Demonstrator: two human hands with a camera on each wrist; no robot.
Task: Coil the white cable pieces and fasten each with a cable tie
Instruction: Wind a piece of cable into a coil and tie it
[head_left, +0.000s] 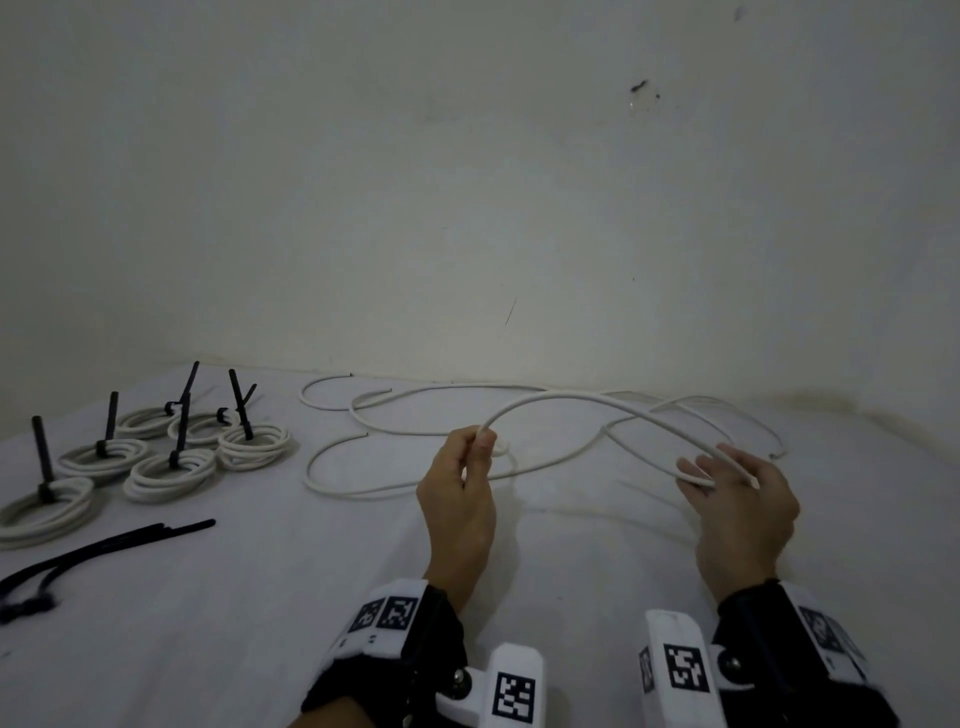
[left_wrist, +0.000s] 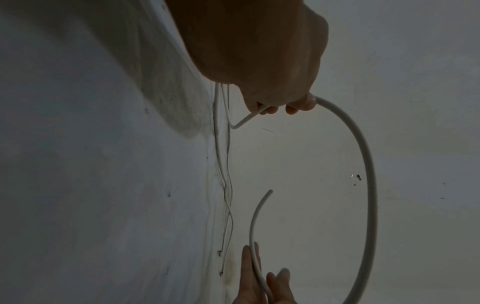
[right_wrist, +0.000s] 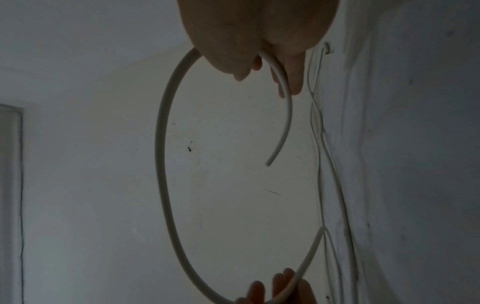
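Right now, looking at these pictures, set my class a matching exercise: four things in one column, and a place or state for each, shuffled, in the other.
Things:
1. Raised white cable arc
2. Tied white cable coils
3. Loose black cable ties
4. Uncoiled white cable pieces

Places or states:
A. Lying flat, near left of the sheet
B. Sprawled by the wall
C. Held between left hand and right hand
D. Grouped at far left, black tie tails sticking up

Pairs: 1-C, 2-D, 3-A, 4-B

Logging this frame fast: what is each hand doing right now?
Left hand: pinches the white cable.
Right hand: fingers curled round the same cable near its other end.
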